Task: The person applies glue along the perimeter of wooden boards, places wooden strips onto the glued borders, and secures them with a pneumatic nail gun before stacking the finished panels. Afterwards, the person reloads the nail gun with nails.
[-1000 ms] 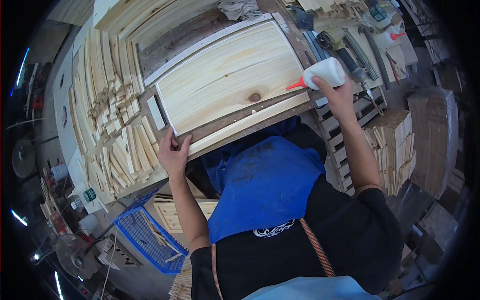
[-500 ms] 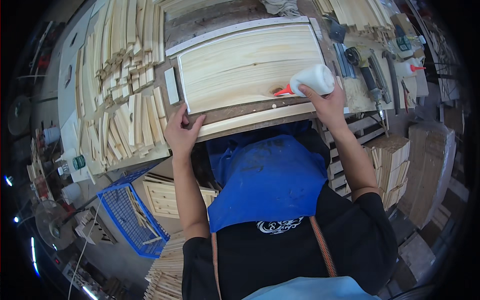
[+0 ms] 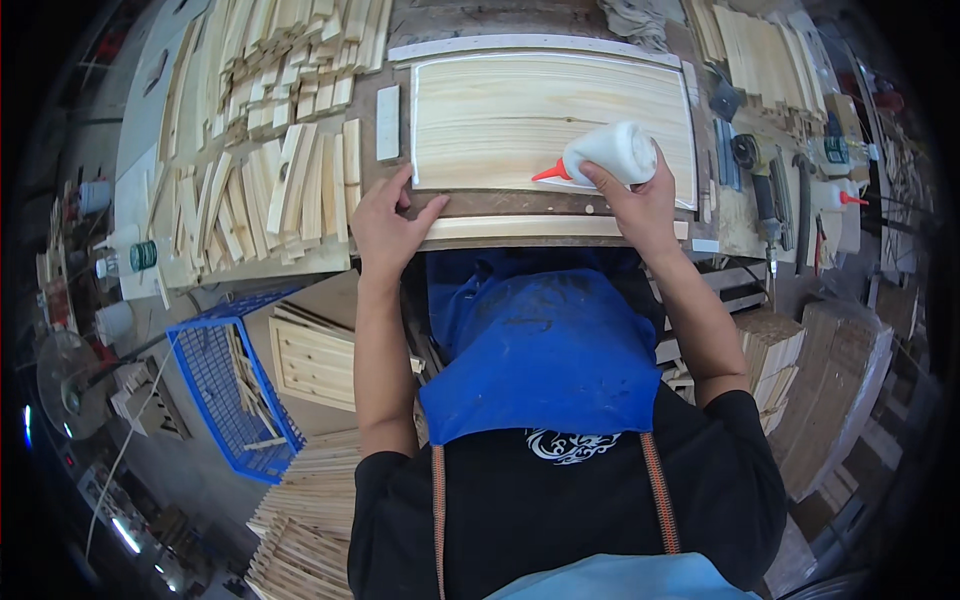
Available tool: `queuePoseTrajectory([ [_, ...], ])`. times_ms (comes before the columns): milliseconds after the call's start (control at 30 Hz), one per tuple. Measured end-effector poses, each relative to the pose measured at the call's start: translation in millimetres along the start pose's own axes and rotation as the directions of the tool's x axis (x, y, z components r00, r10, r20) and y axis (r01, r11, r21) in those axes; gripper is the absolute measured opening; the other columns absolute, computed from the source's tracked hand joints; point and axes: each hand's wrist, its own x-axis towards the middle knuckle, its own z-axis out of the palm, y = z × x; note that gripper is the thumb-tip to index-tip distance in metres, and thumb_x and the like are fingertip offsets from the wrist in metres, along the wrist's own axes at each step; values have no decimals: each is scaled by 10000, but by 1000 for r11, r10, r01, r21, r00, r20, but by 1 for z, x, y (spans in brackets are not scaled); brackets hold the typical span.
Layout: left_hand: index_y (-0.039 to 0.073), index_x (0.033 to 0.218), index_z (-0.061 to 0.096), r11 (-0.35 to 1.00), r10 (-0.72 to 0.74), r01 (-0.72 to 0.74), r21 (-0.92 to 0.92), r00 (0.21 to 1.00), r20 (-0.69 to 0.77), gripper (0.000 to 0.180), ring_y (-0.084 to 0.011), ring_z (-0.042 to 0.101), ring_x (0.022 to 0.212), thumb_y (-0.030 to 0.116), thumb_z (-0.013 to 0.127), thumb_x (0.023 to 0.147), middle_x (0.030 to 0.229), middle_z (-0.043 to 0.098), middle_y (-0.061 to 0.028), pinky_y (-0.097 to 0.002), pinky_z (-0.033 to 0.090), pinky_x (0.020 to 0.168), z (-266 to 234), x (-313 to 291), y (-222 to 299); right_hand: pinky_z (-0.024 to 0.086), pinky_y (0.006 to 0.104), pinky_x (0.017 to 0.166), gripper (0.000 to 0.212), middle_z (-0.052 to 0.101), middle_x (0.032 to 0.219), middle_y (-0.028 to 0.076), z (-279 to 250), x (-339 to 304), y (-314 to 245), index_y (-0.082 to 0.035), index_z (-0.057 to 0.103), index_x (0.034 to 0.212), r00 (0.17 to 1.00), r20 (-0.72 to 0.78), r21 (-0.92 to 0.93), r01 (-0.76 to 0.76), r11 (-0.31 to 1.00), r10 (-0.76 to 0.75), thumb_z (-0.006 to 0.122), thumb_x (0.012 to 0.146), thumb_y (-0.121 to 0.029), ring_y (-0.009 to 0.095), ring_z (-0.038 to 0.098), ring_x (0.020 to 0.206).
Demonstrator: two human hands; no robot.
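Observation:
A pale wooden panel lies on the bench, with a line of white glue along its left, far and right edges. My right hand is closed round a white glue bottle, tilted so its red nozzle points left, by the panel's near edge. At the near left corner is my left hand, thumb and index finger spread, the index tip by the corner. A wooden strip runs along the bench's front edge, close to my left thumb. Another strip lies along the panel's far edge.
Stacks of wooden strips cover the bench's left side. A short pale block lies left of the panel. On the right are a power driver and a second glue bottle. A blue crate stands on the floor at left.
The whole view has shifted, so the bench appears further right. My right hand has moved the glue bottle left along the panel's near edge. My left hand stays at the corner.

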Motion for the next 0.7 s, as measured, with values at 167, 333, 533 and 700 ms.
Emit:
queuePoseTrajectory([
  [167, 89, 1234, 756, 1000, 19, -19, -17, 1000, -7, 584, -153, 529, 640, 296, 944, 721, 725, 535, -16, -302, 451, 597, -6, -5, -13, 566, 332, 914, 522, 732, 1133, 112, 36, 2, -10, 12, 593, 1259, 1000, 19, 1, 15, 1000, -15, 892, 858, -138, 179, 711, 1058],
  [333, 87, 1223, 758, 1000, 1, -1, -15, 1000, 10, 583, -170, 544, 643, 314, 938, 717, 721, 540, -26, -314, 462, 604, -17, -9, -19, 565, 329, 911, 511, 743, 1118, 119, 68, 4, -13, 14, 606, 1239, 997, 63, -33, 47, 998, -45, 896, 854, -156, 182, 719, 1046],
  [533, 83, 1215, 758, 999, 4, -4, -42, 1000, -6, 590, -184, 559, 653, 330, 938, 709, 722, 546, -32, -325, 474, 613, -22, -14, -25, 564, 328, 910, 506, 755, 1099, 130, 100, 6, -21, 14, 619, 1217, 991, 117, -59, 69, 996, -61, 905, 841, -168, 190, 730, 1029],
  [700, 77, 1209, 755, 999, 10, -10, -49, 1000, -3, 605, -183, 569, 660, 346, 943, 700, 724, 551, -30, -328, 483, 619, -26, -14, -28, 562, 326, 909, 497, 762, 1091, 128, 127, 9, -22, 11, 629, 1198, 983, 150, -57, 118, 991, -108, 909, 833, -179, 192, 735, 1021],
])
